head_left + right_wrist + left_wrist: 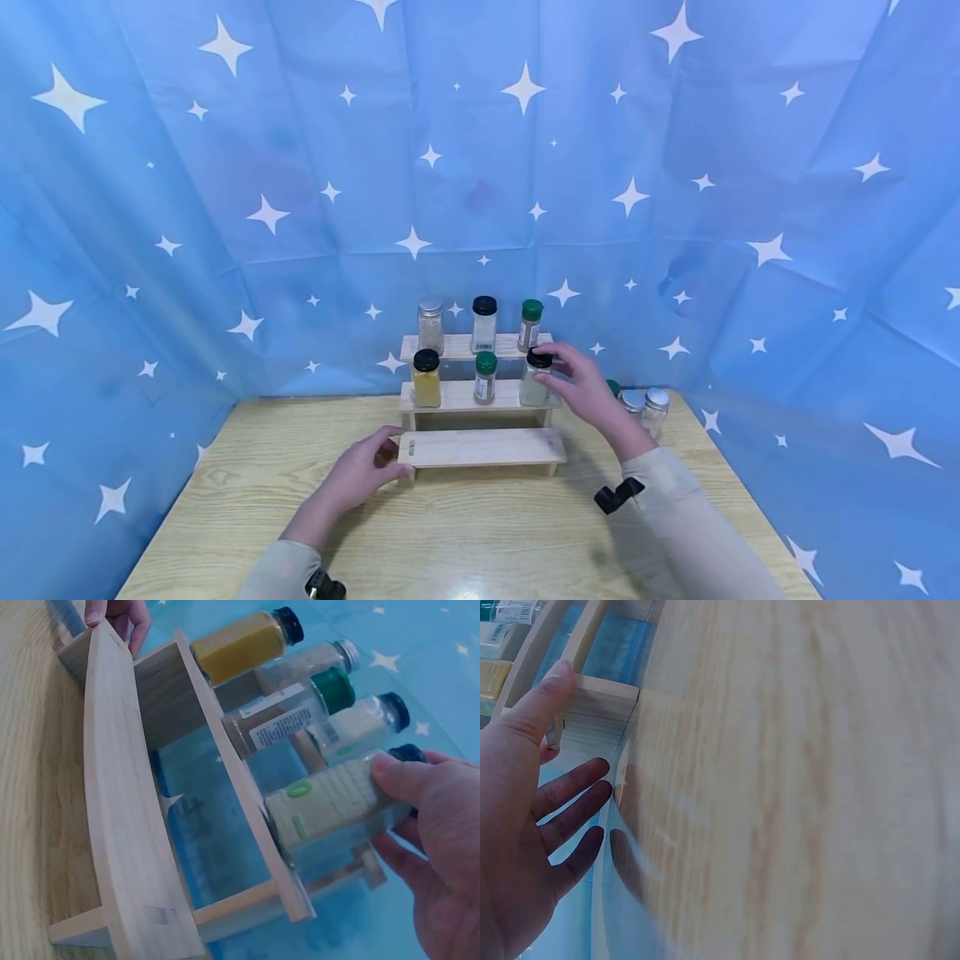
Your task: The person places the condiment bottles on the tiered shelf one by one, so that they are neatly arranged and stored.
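Note:
A three-tier wooden spice rack (480, 447) stands on the table. My left hand (360, 471) pinches the left end of its lowest shelf between thumb and index finger; the other fingers (574, 787) spread free. On the right end of the middle shelf is a glass spice jar (322, 802) with a black cap and pale contents. My right hand (588, 396) holds this jar near its cap, thumb on the near side. Beside it on that shelf are a green-capped jar (485, 387) and a black-capped jar of yellow powder (427, 387).
The top shelf bears a silver-capped jar (431, 329), a black-capped jar (484, 329) and a green-capped jar (529, 329). Right of the rack, partly behind my right forearm, stand silver-capped jars (656, 408) and a green cap (613, 387). A blue starred curtain (480, 200) hangs behind.

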A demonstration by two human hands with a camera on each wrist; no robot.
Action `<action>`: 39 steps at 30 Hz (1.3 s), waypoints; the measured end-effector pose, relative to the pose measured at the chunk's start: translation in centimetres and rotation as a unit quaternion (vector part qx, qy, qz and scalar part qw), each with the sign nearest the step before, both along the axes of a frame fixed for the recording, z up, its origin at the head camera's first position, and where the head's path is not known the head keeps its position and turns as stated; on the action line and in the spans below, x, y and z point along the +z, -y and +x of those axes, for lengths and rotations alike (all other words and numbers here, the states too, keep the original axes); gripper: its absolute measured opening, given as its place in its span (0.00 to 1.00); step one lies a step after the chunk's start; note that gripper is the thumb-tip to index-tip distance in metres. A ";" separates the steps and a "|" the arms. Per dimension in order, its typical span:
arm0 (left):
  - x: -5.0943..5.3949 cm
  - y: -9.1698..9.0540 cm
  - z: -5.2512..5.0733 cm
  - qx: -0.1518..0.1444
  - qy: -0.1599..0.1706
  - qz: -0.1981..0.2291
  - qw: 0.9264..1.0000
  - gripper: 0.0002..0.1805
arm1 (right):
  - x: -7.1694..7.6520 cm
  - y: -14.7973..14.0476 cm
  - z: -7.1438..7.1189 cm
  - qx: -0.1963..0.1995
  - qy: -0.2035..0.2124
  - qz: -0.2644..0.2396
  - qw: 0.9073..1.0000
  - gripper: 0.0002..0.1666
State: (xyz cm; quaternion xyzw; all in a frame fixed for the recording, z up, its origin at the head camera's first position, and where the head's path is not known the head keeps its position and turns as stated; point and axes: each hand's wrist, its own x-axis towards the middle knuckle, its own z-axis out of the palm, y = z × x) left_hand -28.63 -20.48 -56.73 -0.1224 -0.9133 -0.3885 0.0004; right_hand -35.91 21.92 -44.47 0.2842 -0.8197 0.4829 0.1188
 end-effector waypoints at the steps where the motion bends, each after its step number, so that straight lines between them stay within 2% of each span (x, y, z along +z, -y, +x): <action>1: 0.0 0.0 0.0 0.001 0.000 0.000 1.000 0.39 | 0.0 0.0 -0.2 0.002 0.002 -0.001 1.000 0.25; 8: 0.1 -0.1 0.0 0.001 0.000 -0.002 1.000 0.40 | -0.2 0.2 -0.7 0.020 0.029 -0.021 0.999 0.24; 21: 0.1 -0.1 0.0 0.000 0.001 -0.004 1.000 0.40 | -0.5 0.2 -0.2 0.011 0.054 -0.015 0.998 0.25; 31: 0.0 0.0 0.1 0.000 -0.001 -0.009 1.000 0.41 | -0.6 0.4 -0.1 -0.006 0.042 -0.014 0.999 0.33; 35: -0.1 0.1 0.0 -0.004 -0.006 -0.011 1.000 0.40 | -0.7 -0.3 0.5 -0.014 0.043 -0.026 0.999 0.37; 39: -0.1 0.2 0.0 -0.006 -0.007 -0.014 1.000 0.40 | -1.1 -1.6 1.1 -0.030 0.035 -0.034 0.998 0.37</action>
